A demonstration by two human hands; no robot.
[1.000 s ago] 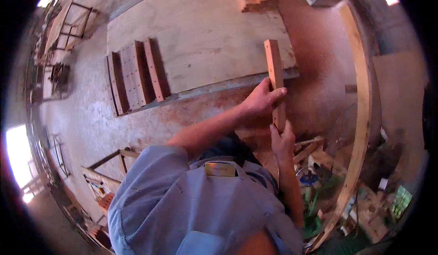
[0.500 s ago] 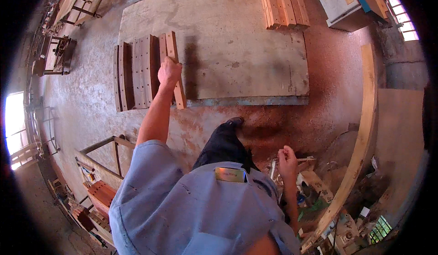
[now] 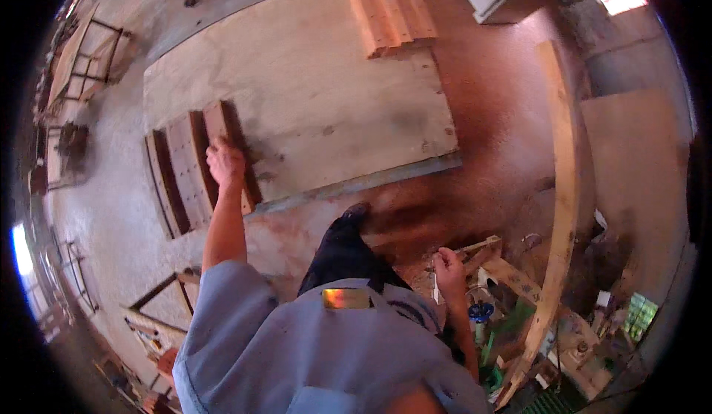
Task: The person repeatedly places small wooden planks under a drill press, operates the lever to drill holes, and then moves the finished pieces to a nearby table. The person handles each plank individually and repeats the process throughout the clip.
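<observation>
My left hand [image 3: 225,162] is on the rightmost wooden board [image 3: 215,120], its fingers closed about the board's upper half. This reddish-brown board lies at the end of a row of similar curved boards [image 3: 182,147] with small dark holes, near the left edge of a large pale panel [image 3: 319,80]. Well apart from the boards, my right hand [image 3: 449,269] hangs at my right side, its fingers curled in with nothing visible in them.
Another stack of orange-brown boards [image 3: 389,14] lies on the panel's far right. A long timber [image 3: 560,191] stands along my right. Below it, scrap wood and odds and ends [image 3: 512,280] clutter the floor. A wooden frame [image 3: 159,314] is at lower left.
The view has shifted and turned, so the panel sits lower and further left. The board under my left hand, lighter and narrower before, now shows a broader brown face against the row.
</observation>
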